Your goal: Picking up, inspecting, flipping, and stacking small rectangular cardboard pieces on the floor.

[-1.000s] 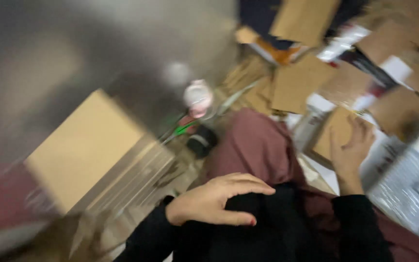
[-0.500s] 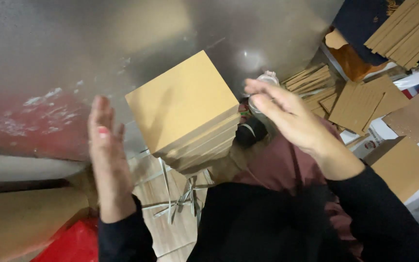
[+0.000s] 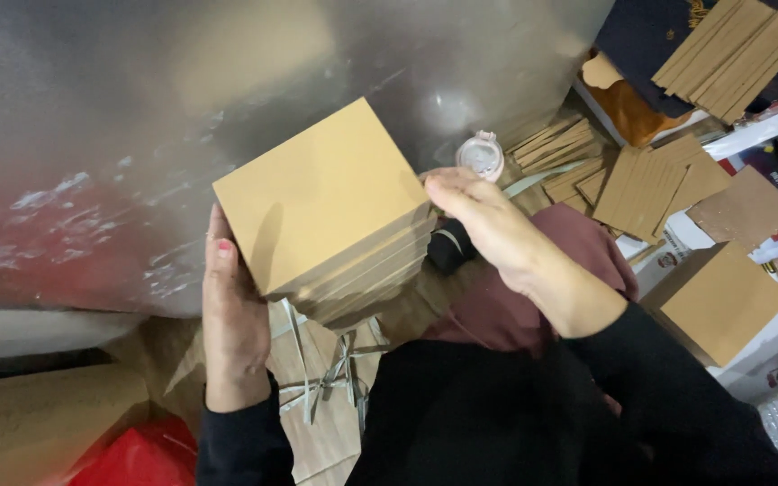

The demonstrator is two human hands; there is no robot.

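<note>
A thick stack of square tan cardboard pieces (image 3: 321, 193) stands in front of a shiny silver wall. My left hand (image 3: 231, 319) presses flat against the stack's left side, thumb up along its edge. My right hand (image 3: 488, 225) reaches in from the right, its fingertips at the stack's right edge near the top. Both arms wear black sleeves. The stack sits between my two palms.
A roll of clear tape (image 3: 481, 155) and a dark object (image 3: 450, 247) lie behind the stack. More cardboard squares (image 3: 650, 184) and a larger one (image 3: 727, 301) are scattered at right. Pale strips (image 3: 330, 373) lie on the floor; a red bag (image 3: 137, 454) at lower left.
Both hands have closed in on the stack: the left hand moved right against its side, and the right hand came down to its right edge.
</note>
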